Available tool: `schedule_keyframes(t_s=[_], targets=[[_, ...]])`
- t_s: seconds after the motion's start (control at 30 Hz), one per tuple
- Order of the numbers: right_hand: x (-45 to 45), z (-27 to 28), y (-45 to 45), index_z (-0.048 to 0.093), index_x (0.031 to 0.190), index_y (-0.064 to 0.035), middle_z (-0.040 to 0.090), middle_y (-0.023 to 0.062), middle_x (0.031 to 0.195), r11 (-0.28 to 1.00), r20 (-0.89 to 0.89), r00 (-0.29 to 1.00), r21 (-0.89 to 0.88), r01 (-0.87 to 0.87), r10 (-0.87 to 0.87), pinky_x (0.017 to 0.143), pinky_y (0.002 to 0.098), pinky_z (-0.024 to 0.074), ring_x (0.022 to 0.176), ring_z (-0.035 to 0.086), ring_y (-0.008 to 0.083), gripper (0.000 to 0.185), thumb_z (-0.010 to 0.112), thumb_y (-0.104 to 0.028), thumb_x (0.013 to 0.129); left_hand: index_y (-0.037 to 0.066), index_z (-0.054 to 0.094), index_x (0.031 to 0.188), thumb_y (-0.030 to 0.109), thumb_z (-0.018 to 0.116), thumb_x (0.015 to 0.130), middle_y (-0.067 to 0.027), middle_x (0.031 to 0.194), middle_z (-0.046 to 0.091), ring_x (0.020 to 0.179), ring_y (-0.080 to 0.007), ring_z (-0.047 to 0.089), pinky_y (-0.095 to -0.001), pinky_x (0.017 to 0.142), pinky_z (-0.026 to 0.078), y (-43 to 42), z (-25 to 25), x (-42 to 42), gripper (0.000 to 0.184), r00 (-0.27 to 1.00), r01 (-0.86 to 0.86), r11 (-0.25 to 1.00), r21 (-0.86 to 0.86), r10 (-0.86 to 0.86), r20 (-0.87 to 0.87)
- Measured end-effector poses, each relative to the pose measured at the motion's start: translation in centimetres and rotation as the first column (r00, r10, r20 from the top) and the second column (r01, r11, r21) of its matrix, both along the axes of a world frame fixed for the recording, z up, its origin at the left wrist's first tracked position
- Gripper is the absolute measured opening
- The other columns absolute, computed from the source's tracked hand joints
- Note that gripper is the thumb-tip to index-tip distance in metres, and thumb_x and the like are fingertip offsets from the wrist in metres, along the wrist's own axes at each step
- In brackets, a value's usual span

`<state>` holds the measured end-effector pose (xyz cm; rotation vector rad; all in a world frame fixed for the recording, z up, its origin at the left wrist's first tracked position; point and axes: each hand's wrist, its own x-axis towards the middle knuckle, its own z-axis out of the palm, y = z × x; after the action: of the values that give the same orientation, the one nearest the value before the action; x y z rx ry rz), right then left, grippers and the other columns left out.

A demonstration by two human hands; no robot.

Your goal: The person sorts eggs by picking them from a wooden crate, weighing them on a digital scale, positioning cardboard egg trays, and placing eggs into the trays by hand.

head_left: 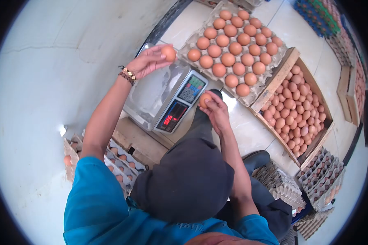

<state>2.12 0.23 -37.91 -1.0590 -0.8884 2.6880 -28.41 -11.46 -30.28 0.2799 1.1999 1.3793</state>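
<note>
My left hand, with bracelets at the wrist, grips a brown egg at its fingertips. It is above the far end of a digital scale's metal pan. Closer to me, my right hand pinches another brown egg beside the scale's keypad and display panel. Red digits glow on that panel. Just past the scale lies a grey cardboard egg tray bearing rows of brown eggs.
To the right stands a wooden crate heaped with loose eggs. Stacked trays sit at lower right, and more egg trays at lower left. A dark cap covers the lower middle. A pale wall borders the left.
</note>
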Motion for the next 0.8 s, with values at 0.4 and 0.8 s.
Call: schedule_keyframes(t_s=[0.4,0.8], targets=[[0.5,0.1,0.2,0.055,0.133,-0.0017,0.063,0.0090,0.115,0.970,-0.122,0.967,0.128,-0.207,0.223,0.083,0.0281,0.0531,0.098,0.063,0.0147,0.040,0.062,-0.009,0.094,0.002,0.064,0.116,0.029,0.082,0.078,-0.0074,0.102,0.071,0.095,-0.0151,0.067,-0.0283,0.085,0.055,26.7,-2.3,-2.9,0.050,0.326,-0.052,0.998,0.037,0.052,-0.944],[3.6,0.8,1.9,0.058,0.123,-0.0009,0.062,0.0082,0.103,0.978,-0.073,0.980,0.108,-0.179,0.187,0.074,0.0259,0.0513,0.086,0.062,0.0138,0.031,0.053,-0.012,0.095,0.012,0.068,0.121,0.035,0.070,0.075,-0.0157,0.115,0.069,0.108,-0.0304,0.066,-0.0386,0.095,0.052,28.4,-3.2,-2.3,0.051,-0.009,-0.172,0.960,-0.222,-0.227,-0.974]])
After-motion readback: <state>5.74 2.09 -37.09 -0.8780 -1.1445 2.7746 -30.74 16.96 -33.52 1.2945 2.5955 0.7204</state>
